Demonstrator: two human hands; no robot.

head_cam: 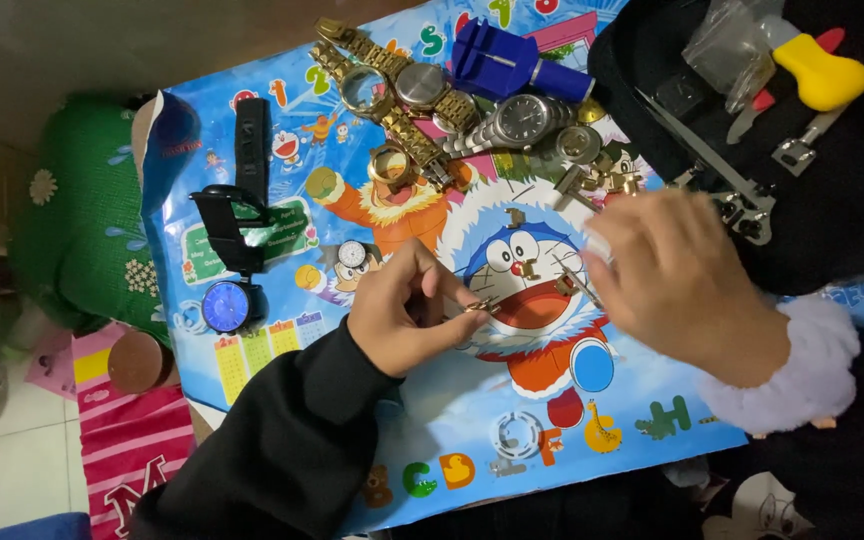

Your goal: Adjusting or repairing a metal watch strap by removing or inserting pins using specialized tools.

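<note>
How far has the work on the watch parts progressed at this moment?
Looks done: gold watch cases lie apart from their bands. In hand: left hand pinches a small gold link piece; right hand, blurred, grips a thin tool. Seemingly left: loose metal parts lie on the mat.

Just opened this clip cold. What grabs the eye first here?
The bright blue cartoon mat fills the middle, with gold and silver watches heaped at its top edge. Over its centre, the left hand pinches a small gold watch link, the right hand close beside it.
</note>
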